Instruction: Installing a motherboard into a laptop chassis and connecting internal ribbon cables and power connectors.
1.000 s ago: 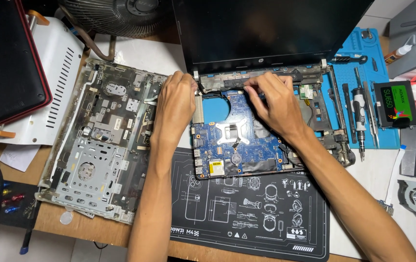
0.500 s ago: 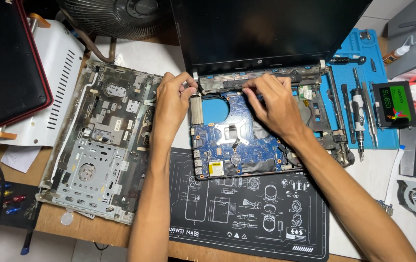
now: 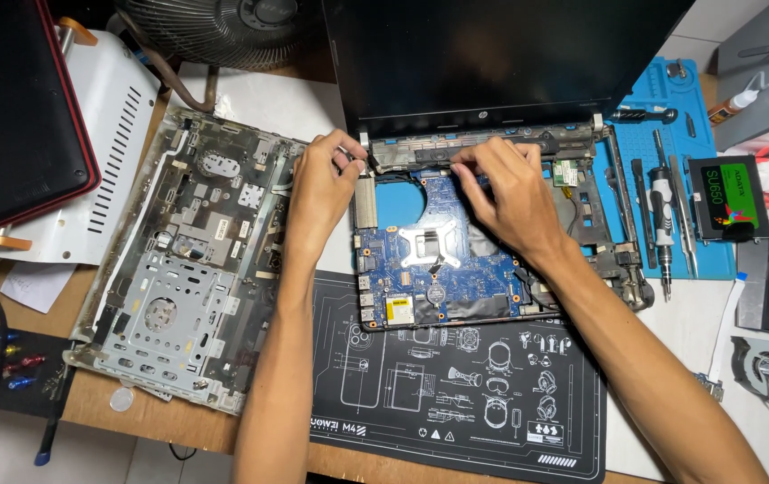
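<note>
An opened laptop sits before me with its dark screen [image 3: 501,54] upright at the back and the blue motherboard [image 3: 429,251] bare in the base. My left hand [image 3: 320,188] rests at the base's left rear corner, fingertips pinched on a thin black cable by the hinge. My right hand [image 3: 505,193] lies over the upper middle of the board, fingers pressing at the rear edge strip [image 3: 483,148]. What the fingertips hold there is too small to tell.
The removed grey laptop top cover [image 3: 182,260] lies upside down at the left. A black repair mat [image 3: 456,385] lies under the laptop. A blue mat [image 3: 671,179] with screwdrivers, a small drive [image 3: 729,197], a loose fan [image 3: 765,367] and a table fan [image 3: 223,27] surround it.
My left hand has shifted slightly left and back toward the hinge corner. My right hand has stayed on the rear edge of the board.
</note>
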